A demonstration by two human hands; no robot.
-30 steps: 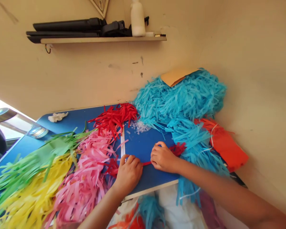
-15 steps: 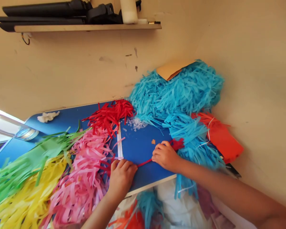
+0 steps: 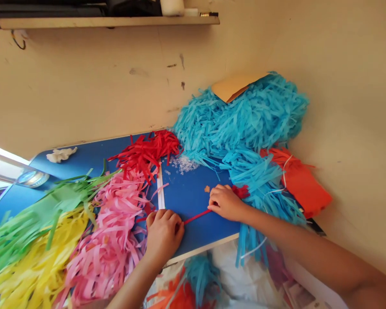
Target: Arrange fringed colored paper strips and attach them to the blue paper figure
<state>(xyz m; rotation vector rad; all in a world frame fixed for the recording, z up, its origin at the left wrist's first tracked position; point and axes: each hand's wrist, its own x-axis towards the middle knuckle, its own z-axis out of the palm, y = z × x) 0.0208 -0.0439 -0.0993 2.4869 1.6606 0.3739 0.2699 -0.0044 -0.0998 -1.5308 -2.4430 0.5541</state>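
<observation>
So the red strip (image 3: 196,216) is strung between the two hands, over the near half of the blue tabletop (image 3: 191,195). It looks pretty straight and slants a bit, right end farther back. Left hand (image 3: 165,230) has its fingers curled over one end, grasping it, though the thumb's grip is mostly hidden. Right hand (image 3: 225,202) is pinching the other end with bent fingers, and a red tuft (image 3: 242,191) pokes out past it on the right.

Elbow room's mostly in the middle: a patch of blue surface between the hands, running back to some clear crumbs (image 3: 184,164) on the far side. There's a little tan scrap (image 3: 207,189) in that patch, just beyond the right hand. On the left, the pink fringe (image 3: 116,231) comes right up beside the left hand, with yellow fringe (image 3: 48,262) and green fringe (image 3: 45,210) farther left. Far side, the red fringe (image 3: 152,150) sits next to the big light-blue pile (image 3: 244,122), and that blue stuff hems in the right hand and hangs over the near edge. The pale table edge (image 3: 202,248) runs just nearer than the strip, and both arms reach in across the near side.
</observation>
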